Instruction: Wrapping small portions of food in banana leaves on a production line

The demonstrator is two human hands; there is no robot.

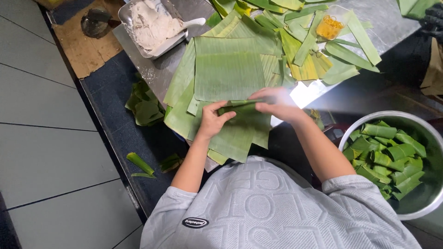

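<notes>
Right now both of your hands are closed on one small rolled leaf parcel point(241, 106), which sits lengthwise between them, just above the stack of banana leaf sheets point(228, 69) on the metal table point(392, 20). Your left hand point(213, 121) pinches the parcel's left end with thumb and fingers curled narrow around it. Your right hand point(277, 103) grips the right end, fingers folded over the top; it is blurred, so the exact finger placement cannot be told.

Under the parcel, the sheets fan out in layers; at least five overlapping squares show, though the pile is too stacked for a true count. Beyond them lies a loose heap of narrow leaf strips point(318, 41), more than ten, green and yellowing. One clear tub of yellow bands point(329, 27) sits among the strips. One metal tray of white dough point(150, 23) stands at the table's far left corner, with one white spoon point(194, 22) resting in it.

To your right, one large metal bowl point(417, 207) holds finished green parcels point(387, 154), roughly fifteen visible. On the dark floor to your left lie two clumps of leaf scraps point(145, 106) and one cut strip point(140, 163) apart from them. One gloved hand point(434, 20) of another person shows at the top right corner.
</notes>
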